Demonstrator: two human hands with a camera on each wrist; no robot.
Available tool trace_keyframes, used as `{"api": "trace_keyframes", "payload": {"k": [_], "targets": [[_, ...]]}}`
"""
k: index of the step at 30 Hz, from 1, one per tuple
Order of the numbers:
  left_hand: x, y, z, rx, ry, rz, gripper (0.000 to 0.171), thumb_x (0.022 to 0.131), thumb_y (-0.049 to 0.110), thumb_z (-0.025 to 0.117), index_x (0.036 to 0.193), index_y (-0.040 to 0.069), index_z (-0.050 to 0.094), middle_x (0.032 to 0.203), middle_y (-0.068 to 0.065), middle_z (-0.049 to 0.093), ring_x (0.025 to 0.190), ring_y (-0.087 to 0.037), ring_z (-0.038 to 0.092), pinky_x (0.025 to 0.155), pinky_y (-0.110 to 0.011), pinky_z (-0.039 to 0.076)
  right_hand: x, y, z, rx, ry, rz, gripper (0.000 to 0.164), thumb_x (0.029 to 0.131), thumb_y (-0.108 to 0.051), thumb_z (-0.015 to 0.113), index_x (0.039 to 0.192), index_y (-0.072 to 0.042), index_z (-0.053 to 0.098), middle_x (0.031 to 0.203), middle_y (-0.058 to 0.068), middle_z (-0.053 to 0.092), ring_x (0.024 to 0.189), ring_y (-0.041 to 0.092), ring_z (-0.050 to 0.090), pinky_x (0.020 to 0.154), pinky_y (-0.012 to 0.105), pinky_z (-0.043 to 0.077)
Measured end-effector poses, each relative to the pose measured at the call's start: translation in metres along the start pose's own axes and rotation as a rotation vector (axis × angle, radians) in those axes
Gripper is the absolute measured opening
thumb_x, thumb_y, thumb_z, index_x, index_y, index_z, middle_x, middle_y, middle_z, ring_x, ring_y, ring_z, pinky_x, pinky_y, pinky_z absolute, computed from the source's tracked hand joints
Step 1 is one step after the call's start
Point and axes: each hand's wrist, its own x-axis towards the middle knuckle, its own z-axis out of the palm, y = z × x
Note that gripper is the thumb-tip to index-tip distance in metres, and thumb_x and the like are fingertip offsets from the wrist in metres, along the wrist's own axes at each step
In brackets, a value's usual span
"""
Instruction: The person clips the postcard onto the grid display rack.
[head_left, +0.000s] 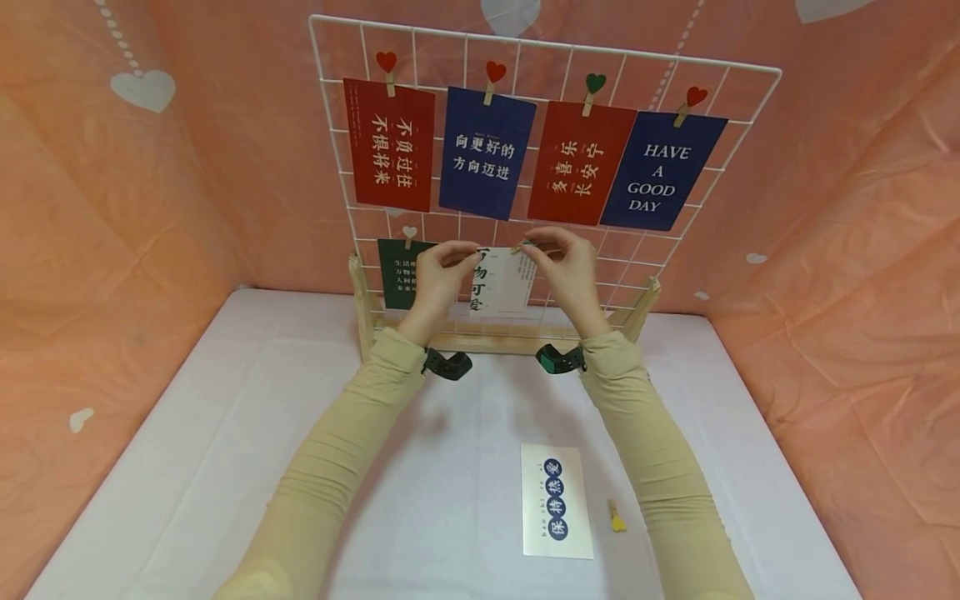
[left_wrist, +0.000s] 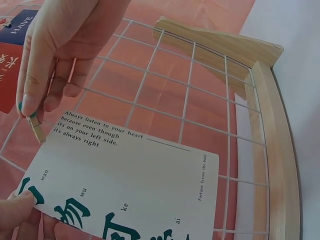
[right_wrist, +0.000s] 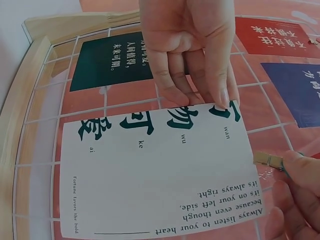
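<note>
A white card [head_left: 504, 287] with dark green characters lies against the white wire grid [right_wrist: 37, 145]. My left hand [head_left: 442, 279] pinches the card near its top left corner, thumb in front and fingers behind. In my right hand [head_left: 564, 262] is a small wooden clothespin [right_wrist: 268, 160], pinched between thumb and finger. Its tip is right at the card's top edge in both wrist views. A bit of green shows at the clothespin's gripped end. Left of the card hangs a dark green card [head_left: 397, 275] under a white-heart clothespin [head_left: 408, 236], partly hidden by my left hand.
Red cards [head_left: 390, 146] and blue cards [head_left: 487, 152] hang along the grid's upper row from heart clothespins. Wooden feet [head_left: 362, 304] hold up the grid. On the white table [head_left: 225, 467] lie a white card with blue circles [head_left: 557, 502] and a yellow-heart clothespin [head_left: 617, 517].
</note>
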Motion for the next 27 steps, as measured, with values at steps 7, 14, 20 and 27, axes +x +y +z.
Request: {"api": "trace_keyframes", "payload": {"k": [7, 14, 20, 27], "targets": [[-0.0019, 0.0001, 0.0012, 0.032, 0.017, 0.011, 0.019, 0.09, 0.009, 0.068, 0.107, 0.002, 0.07, 0.103, -0.012, 0.067, 0.096, -0.022, 0.061, 0.082, -0.033, 0.052, 0.0011, 0.0015, 0.0033, -0.054, 0.02, -0.069, 0.017, 0.086, -0.008, 0.072, 0.102, -0.001, 0.071, 0.098, 0.01, 0.07, 0.083, 0.02, 0.063, 0.073, 0.028, 0.053], [-0.0011, -0.0015, 0.0016, 0.084, 0.021, 0.063, 0.017, 0.089, 0.009, 0.068, 0.105, 0.003, 0.071, 0.101, -0.011, 0.068, 0.092, -0.021, 0.062, 0.078, -0.031, 0.052, 0.0041, -0.0013, 0.0054, -0.118, 0.019, -0.113, 0.015, 0.086, -0.008, 0.072, 0.099, -0.002, 0.072, 0.092, 0.009, 0.071, 0.078, 0.018, 0.064, 0.07, 0.024, 0.052], [-0.0004, -0.003, 0.0026, 0.105, 0.022, 0.08, 0.017, 0.089, 0.01, 0.069, 0.105, 0.003, 0.072, 0.1, -0.01, 0.069, 0.09, -0.02, 0.062, 0.078, -0.032, 0.052, 0.0056, -0.0014, 0.0072, -0.123, 0.014, -0.125, 0.014, 0.085, -0.007, 0.073, 0.097, -0.001, 0.073, 0.09, 0.009, 0.071, 0.077, 0.018, 0.066, 0.071, 0.026, 0.054], [0.0005, -0.0034, 0.0045, 0.097, 0.027, 0.096, 0.017, 0.089, 0.008, 0.069, 0.105, 0.002, 0.072, 0.101, -0.011, 0.069, 0.091, -0.021, 0.063, 0.078, -0.031, 0.053, 0.0066, -0.0029, 0.0094, -0.132, 0.016, -0.123, 0.012, 0.085, -0.006, 0.073, 0.095, -0.001, 0.073, 0.088, 0.009, 0.071, 0.076, 0.018, 0.067, 0.071, 0.027, 0.056]]}}
